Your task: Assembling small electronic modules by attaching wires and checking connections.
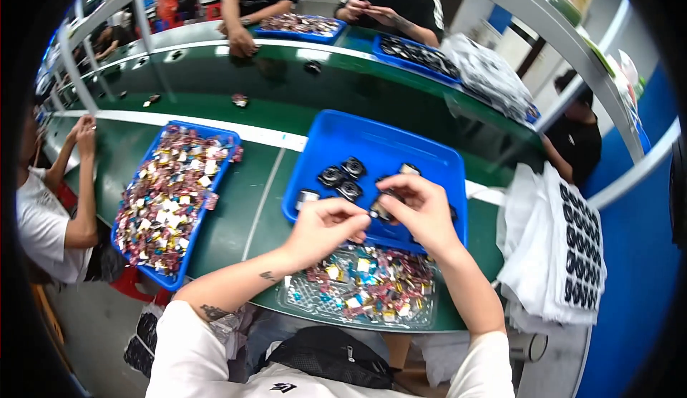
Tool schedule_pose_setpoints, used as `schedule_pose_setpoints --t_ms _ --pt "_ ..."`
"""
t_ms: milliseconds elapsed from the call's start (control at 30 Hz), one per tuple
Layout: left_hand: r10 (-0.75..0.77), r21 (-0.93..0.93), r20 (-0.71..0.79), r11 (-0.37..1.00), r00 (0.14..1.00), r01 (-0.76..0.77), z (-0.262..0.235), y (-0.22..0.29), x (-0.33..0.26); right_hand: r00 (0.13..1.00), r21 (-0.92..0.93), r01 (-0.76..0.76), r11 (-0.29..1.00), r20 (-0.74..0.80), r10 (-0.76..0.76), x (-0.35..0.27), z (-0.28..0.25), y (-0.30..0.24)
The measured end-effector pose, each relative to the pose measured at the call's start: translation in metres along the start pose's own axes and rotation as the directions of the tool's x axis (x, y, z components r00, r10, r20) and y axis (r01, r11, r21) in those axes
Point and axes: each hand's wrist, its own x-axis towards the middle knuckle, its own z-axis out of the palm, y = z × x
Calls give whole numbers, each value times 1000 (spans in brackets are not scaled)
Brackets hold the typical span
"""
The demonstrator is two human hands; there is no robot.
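Over the front part of a blue tray (436, 152), both my hands work close together. My right hand (422, 208) is closed on a small black part (381, 212), gripped between thumb and fingers. My left hand (328, 230) comes to a pinch just beside it; whatever its fingertips hold is too small to make out. Several round black parts (351, 167) lie in the tray to the left of the held one. Below my hands is a clear plastic tray (293, 294) full of small pink, yellow, white and blue components (390, 287).
At left stands a blue tray (187, 258) heaped with similar components. Black parts in white packing sheets (583, 248) are stacked at right. Beyond the white rail (265, 135), a green belt (279, 97) carries a few loose pieces. Co-workers sit opposite and at left.
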Motion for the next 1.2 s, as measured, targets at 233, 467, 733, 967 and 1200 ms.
schedule_pose_setpoints --t_ms 233,467,733,967,1200 --pt "164 62 -5 985 986 -164 11 -6 9 999 28 35 999 22 -36 -14 -6 12" --pt "174 115 -35 979 984 -169 12 -3 1 994 266 -16 964 -101 44 -11 1 14" --pt "245 204 26 948 969 -245 12 -5 0 979 377 -89 922 -139 151 -10 2 16" --pt "285 202 -52 942 957 -269 10 -8 -1 979 271 -155 950 -87 185 -12 8 17" --pt "323 286 -187 922 928 -263 10 -6 1 993 367 -56 928 -73 89 -18 19 17"
